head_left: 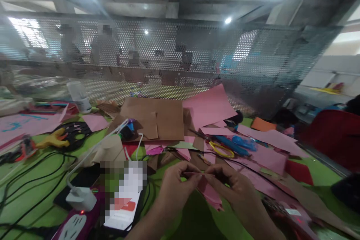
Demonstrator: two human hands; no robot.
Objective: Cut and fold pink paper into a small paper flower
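Note:
A small folded piece of pink paper (209, 194) is pinched between my two hands, just above the green tabletop. My left hand (180, 183) grips its upper left edge between thumb and index finger. On the other side, my right hand (230, 187) pinches the top edge close to the left fingertips. The paper's layered lower end hangs down between the hands and looks jagged. Beyond the hands lie yellow-handled scissors (222, 150) among pink paper scraps (264, 155). Left of my left hand is a phone (123, 210) with its screen lit.
A purple power strip (73, 225) with a white charger (81, 198) and cables occupies the front left. Brown cardboard (157, 118) stands before a perforated metal screen (157, 52). A yellow tool (53, 138) lies at left, a red chair back (332, 138) at right. People show blurred behind the screen.

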